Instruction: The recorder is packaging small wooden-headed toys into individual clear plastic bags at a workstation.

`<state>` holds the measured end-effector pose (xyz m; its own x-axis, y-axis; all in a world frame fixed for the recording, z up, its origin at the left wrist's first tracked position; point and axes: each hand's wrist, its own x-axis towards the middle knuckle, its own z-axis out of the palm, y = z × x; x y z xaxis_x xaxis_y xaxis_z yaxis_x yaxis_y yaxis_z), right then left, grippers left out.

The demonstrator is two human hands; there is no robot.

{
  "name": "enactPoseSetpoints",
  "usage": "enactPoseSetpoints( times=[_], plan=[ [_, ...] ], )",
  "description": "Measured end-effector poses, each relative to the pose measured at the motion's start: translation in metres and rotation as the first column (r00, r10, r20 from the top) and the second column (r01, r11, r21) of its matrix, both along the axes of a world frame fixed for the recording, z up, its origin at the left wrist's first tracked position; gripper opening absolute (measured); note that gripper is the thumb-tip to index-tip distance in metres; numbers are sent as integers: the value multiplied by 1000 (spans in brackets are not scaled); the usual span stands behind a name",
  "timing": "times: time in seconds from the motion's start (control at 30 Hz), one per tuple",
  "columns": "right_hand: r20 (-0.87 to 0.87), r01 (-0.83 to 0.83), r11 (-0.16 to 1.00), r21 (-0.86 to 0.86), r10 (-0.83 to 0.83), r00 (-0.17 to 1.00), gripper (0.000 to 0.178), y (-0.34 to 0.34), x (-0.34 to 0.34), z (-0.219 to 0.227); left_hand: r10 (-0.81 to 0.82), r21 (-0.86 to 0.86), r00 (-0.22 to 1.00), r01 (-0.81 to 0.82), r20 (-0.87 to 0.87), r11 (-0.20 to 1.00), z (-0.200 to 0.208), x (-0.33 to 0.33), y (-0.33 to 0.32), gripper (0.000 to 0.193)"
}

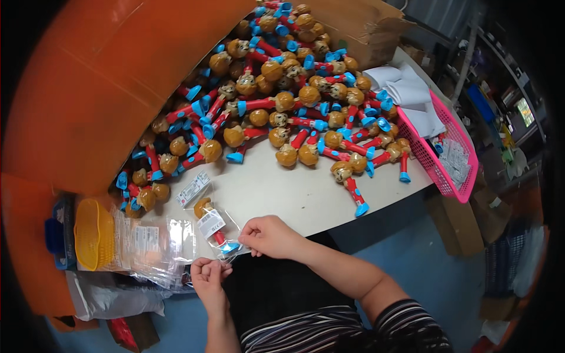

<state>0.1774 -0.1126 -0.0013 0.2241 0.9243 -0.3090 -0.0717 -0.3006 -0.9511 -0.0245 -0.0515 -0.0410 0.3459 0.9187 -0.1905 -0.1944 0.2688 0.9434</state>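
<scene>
A clear plastic bag (234,219) lies at the table's front edge. Inside it is a toy with a brown round head (203,207), a red stem and a blue foot (230,247); a white printed label (210,224) covers its middle. My right hand (268,237) pinches the bag's right side between thumb and fingertips. Just below the bag, my left hand (208,281) is closed, thumb against forefinger, at the bag's lower edge. A white printed slip (193,189) rests beyond the toy's head.
Many similar toys (272,103) are heaped at the back of the white table (288,197). Flat clear bags (154,244) are stacked at left beside a yellow basket (94,235). A pink basket (438,147) with white papers and small packets stands right. Orange board (88,76) walls the left.
</scene>
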Motion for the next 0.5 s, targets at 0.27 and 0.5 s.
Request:
enactPoseSetpoints(
  times=[0.27, 0.5],
  plan=[
    [470, 617, 671, 411, -736, 487, 4, -156, 1, -26, 127, 164, 911, -67, -393, 984, -39, -82, -2, 33],
    [691, 709, 699, -92, -468, 551, 65, -229, -53, -189, -80, 82, 637, 221, -766, 972, -204, -205, -58, 66]
  ],
)
